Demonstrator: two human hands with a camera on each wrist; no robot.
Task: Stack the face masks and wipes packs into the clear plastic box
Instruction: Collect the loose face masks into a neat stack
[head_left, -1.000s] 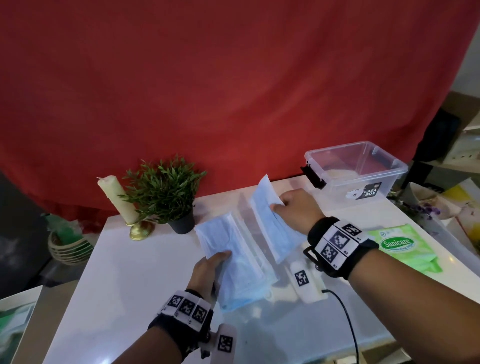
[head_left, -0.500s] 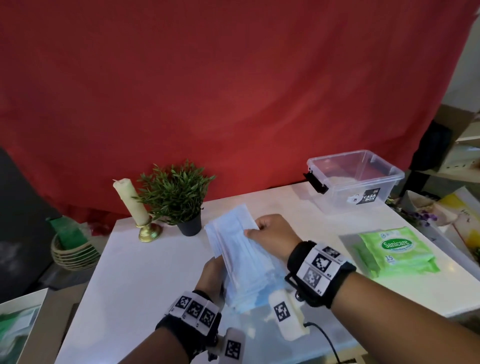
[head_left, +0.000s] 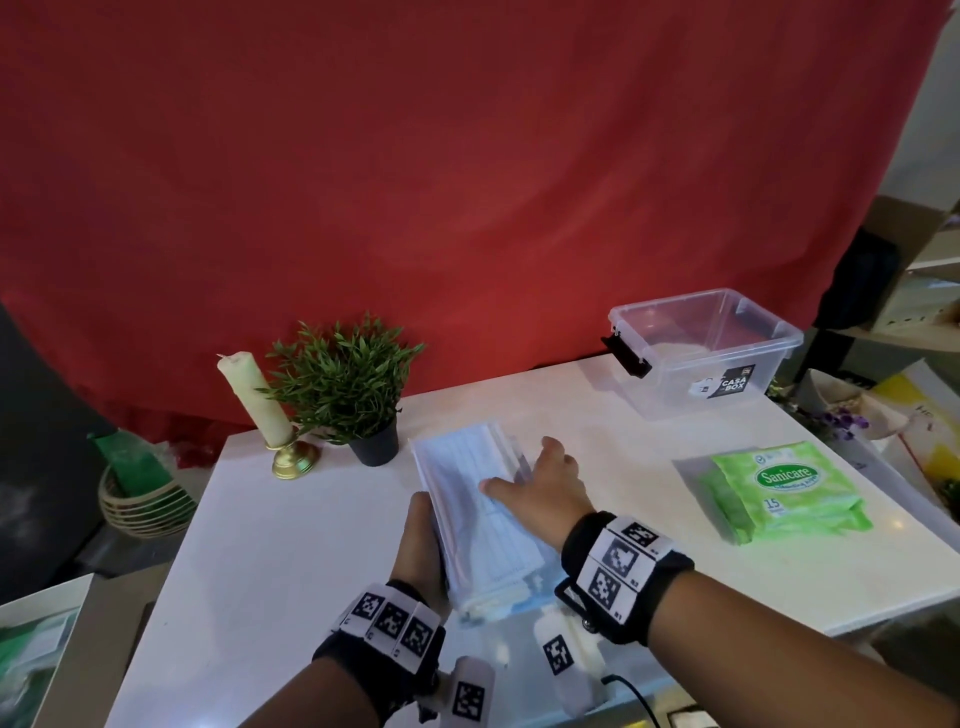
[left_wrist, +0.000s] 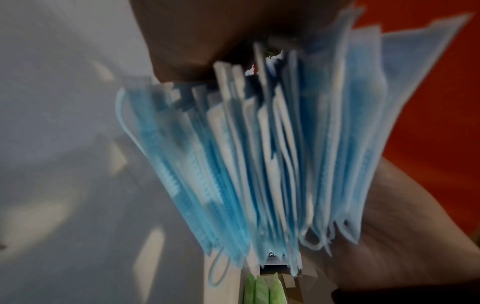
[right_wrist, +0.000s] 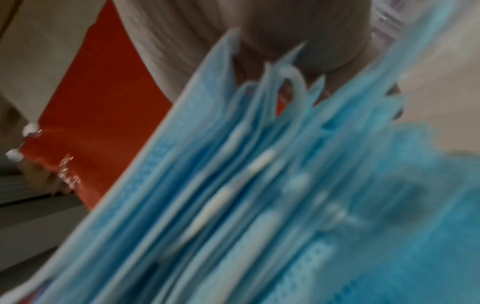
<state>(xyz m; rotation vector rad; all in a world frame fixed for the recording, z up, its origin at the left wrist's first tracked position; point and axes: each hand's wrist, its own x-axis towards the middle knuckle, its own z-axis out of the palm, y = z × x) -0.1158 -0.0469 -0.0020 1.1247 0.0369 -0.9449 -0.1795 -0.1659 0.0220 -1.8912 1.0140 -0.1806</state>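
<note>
A stack of blue face masks (head_left: 467, 525) is held between both hands just above the white table (head_left: 291, 545), near its front middle. My left hand (head_left: 418, 545) grips the stack's left edge. My right hand (head_left: 540, 488) holds the right side, thumb lying on top. The wrist views are blurred and show the face masks (left_wrist: 259, 154) (right_wrist: 259, 195) edge-on, fanned slightly. The clear plastic box (head_left: 701, 353) stands open at the table's far right corner. A green wipes pack (head_left: 784, 488) lies flat at the right, apart from both hands.
A potted green plant (head_left: 348, 384) and a cream candle (head_left: 254, 400) on a brass holder stand at the table's far left. A red curtain (head_left: 467, 182) hangs behind. Woven baskets (head_left: 140, 504) sit on the floor to the left; clutter lies beyond the table's right edge.
The right hand swung its separate bunch of masks over onto the left hand's bunch. Both bunches now form one stack held between the two hands.
</note>
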